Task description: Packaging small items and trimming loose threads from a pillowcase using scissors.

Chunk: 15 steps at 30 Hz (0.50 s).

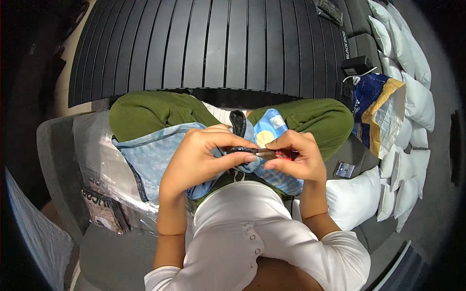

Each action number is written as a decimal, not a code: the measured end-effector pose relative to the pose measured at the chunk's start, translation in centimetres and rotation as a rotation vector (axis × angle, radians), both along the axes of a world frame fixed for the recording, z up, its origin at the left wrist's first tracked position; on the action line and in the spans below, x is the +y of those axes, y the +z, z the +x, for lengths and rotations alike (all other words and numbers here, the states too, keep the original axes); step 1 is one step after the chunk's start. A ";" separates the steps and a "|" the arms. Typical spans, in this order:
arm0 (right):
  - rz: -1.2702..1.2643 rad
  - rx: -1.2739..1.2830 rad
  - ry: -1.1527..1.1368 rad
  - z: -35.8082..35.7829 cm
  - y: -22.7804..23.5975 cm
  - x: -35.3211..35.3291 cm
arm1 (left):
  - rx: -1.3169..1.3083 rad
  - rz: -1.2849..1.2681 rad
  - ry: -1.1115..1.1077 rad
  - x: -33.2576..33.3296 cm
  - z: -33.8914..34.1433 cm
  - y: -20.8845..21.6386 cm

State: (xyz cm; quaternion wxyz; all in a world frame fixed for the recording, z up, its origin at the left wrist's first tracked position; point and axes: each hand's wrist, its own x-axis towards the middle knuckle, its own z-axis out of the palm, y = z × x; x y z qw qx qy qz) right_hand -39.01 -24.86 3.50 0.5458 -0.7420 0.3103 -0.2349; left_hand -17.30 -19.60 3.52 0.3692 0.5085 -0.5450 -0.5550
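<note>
Over the lap, the left hand [196, 157] pinched the blue garment's [155, 155] dark edge; the right hand [293, 157] gripped a small red tool [282, 154], work apparently midway.

white ribbed top [252, 233] with small buttons [252, 237], sleeves pushed up; olive green ribbed trousers [145, 114]; bare forearms.

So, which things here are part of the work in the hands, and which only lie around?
In use:
left hand
right hand
light blue garment
small red tool

Lying about:
clear plastic bag
blue and tan bag
white pillows
phone
</note>
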 end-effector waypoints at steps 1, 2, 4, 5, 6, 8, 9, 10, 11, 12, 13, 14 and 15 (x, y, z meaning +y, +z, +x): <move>-0.026 -0.018 -0.005 0.0 -0.1 0.0 | 0.001 -0.007 -0.011 0.0 0.0 -0.1; -0.026 -0.018 -0.002 0.1 -0.1 0.0 | 0.000 -0.006 -0.008 0.1 0.1 0.0; -0.016 -0.028 0.020 0.1 0.0 0.0 | 0.018 0.026 0.001 0.2 0.2 0.3; -0.017 -0.025 0.018 0.0 -0.2 0.1 | 0.020 0.026 -0.001 0.1 0.1 0.2; 0.084 -0.053 -0.008 -0.2 -0.5 0.2 | 0.040 0.014 0.000 0.0 0.1 0.1; 0.184 -0.082 -0.034 -0.4 -1.0 0.6 | 0.060 0.002 0.002 0.0 0.0 0.1; 0.352 -0.150 -0.036 -0.5 -1.2 0.8 | 0.081 0.000 0.017 0.0 0.0 0.1; 0.519 -0.218 -0.038 -0.5 -1.3 0.9 | 0.101 -0.002 0.031 0.0 0.1 0.2; 0.560 -0.236 -0.017 -0.5 -1.3 0.9 | 0.102 -0.002 0.032 0.0 0.1 0.2; 0.560 -0.235 -0.017 -0.4 -1.3 0.9 | 0.120 -0.006 0.030 0.0 0.1 0.2; 0.545 -0.228 -0.002 -0.4 -1.2 0.9 | 0.138 -0.010 0.029 0.0 0.1 0.2; 0.532 -0.222 0.013 -0.4 -1.2 0.9 | 0.138 -0.009 0.029 0.0 0.1 0.2; 0.533 -0.222 0.013 -0.4 -1.3 0.8 | 0.132 -0.003 0.032 0.0 0.1 0.2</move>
